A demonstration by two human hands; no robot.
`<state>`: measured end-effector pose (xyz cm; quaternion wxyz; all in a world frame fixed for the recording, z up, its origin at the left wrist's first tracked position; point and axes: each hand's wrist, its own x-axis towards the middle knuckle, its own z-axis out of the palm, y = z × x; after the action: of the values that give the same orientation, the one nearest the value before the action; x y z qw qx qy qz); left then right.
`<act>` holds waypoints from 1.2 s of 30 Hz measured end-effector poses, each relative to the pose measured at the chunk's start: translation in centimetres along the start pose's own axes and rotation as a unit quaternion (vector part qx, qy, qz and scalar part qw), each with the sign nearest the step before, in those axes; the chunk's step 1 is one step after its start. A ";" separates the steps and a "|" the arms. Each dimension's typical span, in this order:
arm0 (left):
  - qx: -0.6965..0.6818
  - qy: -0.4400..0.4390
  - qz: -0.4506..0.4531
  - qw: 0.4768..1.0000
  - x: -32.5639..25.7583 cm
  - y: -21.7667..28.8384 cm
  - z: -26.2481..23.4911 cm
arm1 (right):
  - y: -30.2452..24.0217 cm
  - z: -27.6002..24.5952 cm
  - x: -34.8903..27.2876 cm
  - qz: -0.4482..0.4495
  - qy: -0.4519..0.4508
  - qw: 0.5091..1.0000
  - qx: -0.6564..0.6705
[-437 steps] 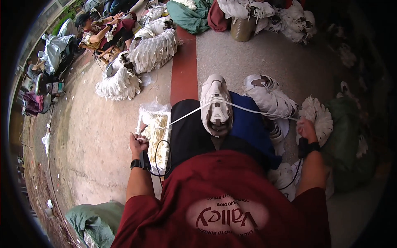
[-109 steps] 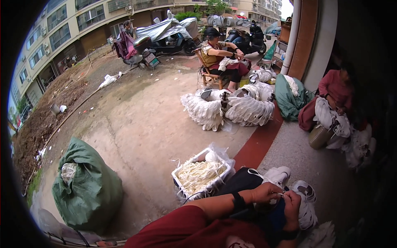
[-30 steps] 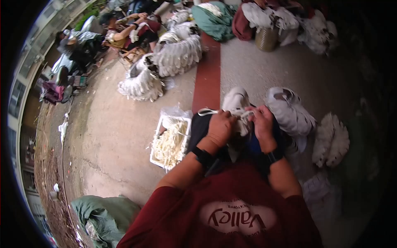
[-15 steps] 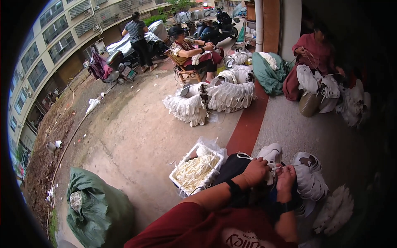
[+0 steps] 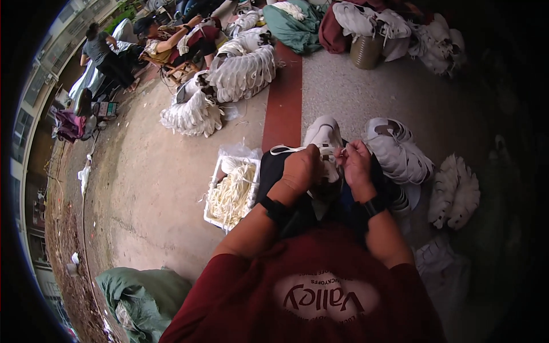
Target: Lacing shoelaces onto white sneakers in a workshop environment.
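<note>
1. While the right hand (image 5: 357, 162) pinches a white lace (image 5: 343, 151) between its fingers, the left hand (image 5: 302, 167) curls, grip hidden, at the shoe (image 5: 322, 132) on the lap (image 5: 271, 172).
2. Stacked white shoes (image 5: 403, 159) crowd the right; a lace-filled white box (image 5: 254, 188) stands left.
3. Dark lettering (image 5: 317, 298) crosses the maroon shirt (image 5: 246, 300).

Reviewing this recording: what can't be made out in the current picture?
All in the head view:
Left hand: fingertips hidden behind its own back and knuckles.
Shoe on the lap: partly covered by that hand.
Green bag, lower left: cut off by the lower edge.
Maroon cloth, top: cut off by the upper edge.
</note>
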<state>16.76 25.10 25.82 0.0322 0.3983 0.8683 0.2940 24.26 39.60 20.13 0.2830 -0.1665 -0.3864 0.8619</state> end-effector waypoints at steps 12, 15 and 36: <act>0.070 0.021 -0.006 0.997 -6.9 -8.0 -6.1 | -7.4 -11.5 -3.4 -0.087 0.142 0.975 -0.150; 0.283 -0.027 -0.181 0.941 -11.4 -16.7 -9.2 | -11.3 -21.7 -6.1 -0.126 0.280 0.926 -0.221; -0.407 -0.064 -0.187 0.892 1.0 -5.8 2.4 | 0.0 -1.5 -0.3 -0.106 0.032 0.803 -0.586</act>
<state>12.86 24.04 20.96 0.3017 0.1983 0.7268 0.5843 25.23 40.32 19.18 0.2333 -0.2865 -0.8236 0.4303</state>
